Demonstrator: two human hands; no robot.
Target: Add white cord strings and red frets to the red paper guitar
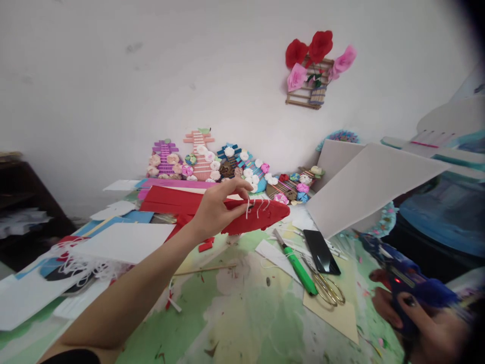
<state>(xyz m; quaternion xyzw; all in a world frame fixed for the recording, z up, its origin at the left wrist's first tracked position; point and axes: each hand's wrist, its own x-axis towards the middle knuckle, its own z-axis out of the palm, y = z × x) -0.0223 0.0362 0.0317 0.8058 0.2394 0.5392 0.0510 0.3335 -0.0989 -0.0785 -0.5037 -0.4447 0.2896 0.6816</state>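
Strings (247,209) could skew if your left hand's (217,206) fingers, seemingly pinching one, tug across the red piece (273,216) above the desk (246,316), while your right hand's (430,323) fingers clasp the glue gun (424,290).

— What stands behind the green-and-cream mottled tabletop (261,316)?
— A pale, matte white wall (212,55) with faint grey smudges (134,48), under soft light.
— And at far left?
— A dark brown, open-fronted shelf unit (42,194).
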